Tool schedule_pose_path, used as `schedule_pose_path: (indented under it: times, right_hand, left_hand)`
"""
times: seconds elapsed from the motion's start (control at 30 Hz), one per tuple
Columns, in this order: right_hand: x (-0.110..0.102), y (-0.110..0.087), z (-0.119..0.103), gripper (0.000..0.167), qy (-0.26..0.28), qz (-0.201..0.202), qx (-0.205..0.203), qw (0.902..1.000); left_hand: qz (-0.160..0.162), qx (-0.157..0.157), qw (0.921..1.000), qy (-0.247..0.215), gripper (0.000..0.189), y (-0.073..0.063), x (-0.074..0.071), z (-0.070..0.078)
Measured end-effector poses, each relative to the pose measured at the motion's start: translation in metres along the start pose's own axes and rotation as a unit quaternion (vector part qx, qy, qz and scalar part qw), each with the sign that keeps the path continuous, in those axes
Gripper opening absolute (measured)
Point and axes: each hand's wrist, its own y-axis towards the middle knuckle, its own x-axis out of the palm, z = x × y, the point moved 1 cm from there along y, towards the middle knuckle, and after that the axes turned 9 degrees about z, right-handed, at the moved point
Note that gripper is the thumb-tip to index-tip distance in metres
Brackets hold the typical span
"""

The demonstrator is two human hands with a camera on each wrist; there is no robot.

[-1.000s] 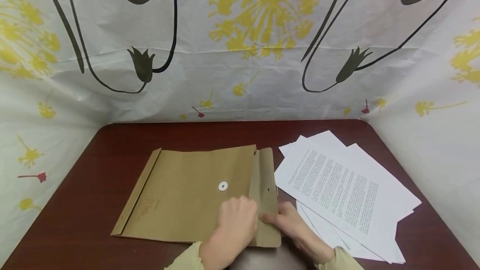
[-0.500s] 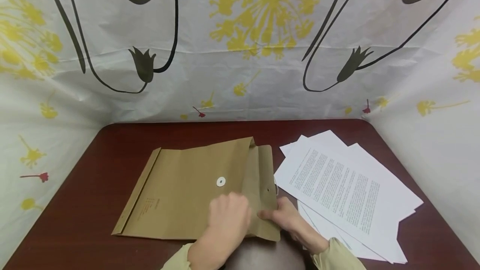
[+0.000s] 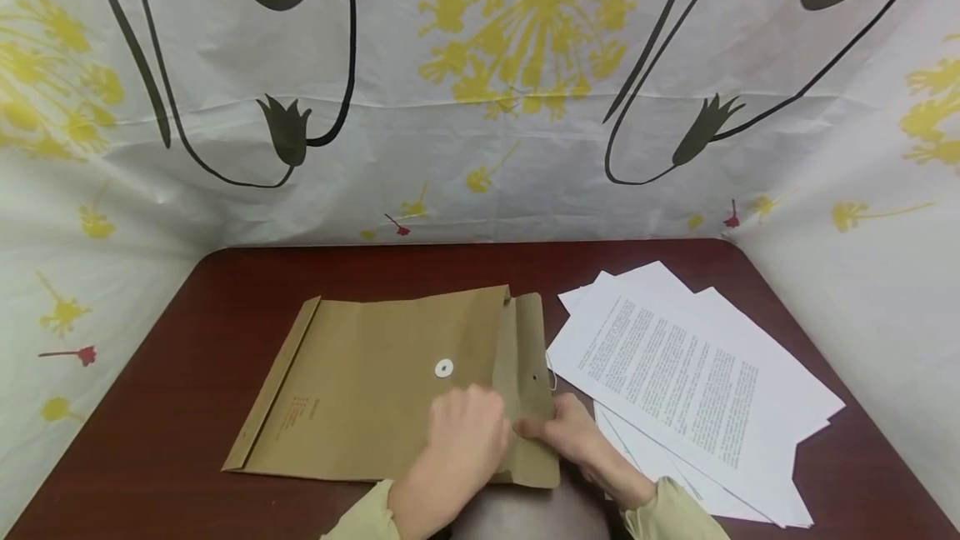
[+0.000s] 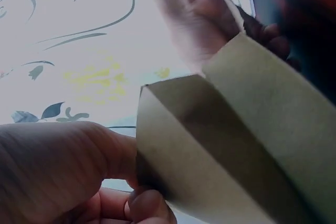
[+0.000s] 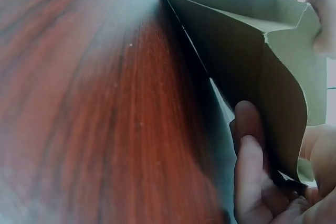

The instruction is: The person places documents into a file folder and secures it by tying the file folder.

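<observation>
A brown paper document envelope (image 3: 375, 390) lies across the front middle of the table, its mouth facing right and spread apart. A white round button (image 3: 444, 367) sits on its upper face, and a thin white string hangs near the hole in its flap (image 3: 534, 407). My left hand (image 3: 468, 436) pinches the upper edge of the mouth between thumb and curled fingers, as the left wrist view shows. My right hand (image 3: 581, 444) grips the flap, thumb on top and fingers (image 5: 248, 171) underneath. The gusset between the two sides shows as a folded wall in the left wrist view.
Several loose printed sheets (image 3: 675, 373) lie fanned in a pile at the right, close beside my right hand. The dark red wooden table (image 3: 247, 273) ends at a patterned white curtain (image 3: 480, 148) at the back and sides.
Both hands keep hold of the envelope. Its upper side rose and the mouth widened half a second ago, then sank back a little. The paper pile has not moved.
</observation>
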Motion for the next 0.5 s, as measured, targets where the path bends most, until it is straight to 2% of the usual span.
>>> schedule_pose_path:
  times: [0.13, 0.33, 0.5]
  right_hand:
    - [-0.003, -0.001, 0.0, 0.021, 0.003, 0.003, -0.017, 0.9999]
    - [-0.017, 0.0, 0.0, 0.023, 0.014, -0.019, -0.017, 0.9996]
    - [-0.038, 0.005, -0.001, 0.024, 0.035, -0.023, -0.029, 0.9987]
  left_hand:
    - [-0.026, 0.003, 0.9996, -0.012, 0.03, 0.001, 0.009, 0.001]
    - [-0.078, 0.014, 0.9968, -0.001, 0.027, 0.001, 0.023, 0.005]
    - [-0.088, 0.021, 0.9958, 0.013, 0.026, 0.001, 0.032, 0.008]
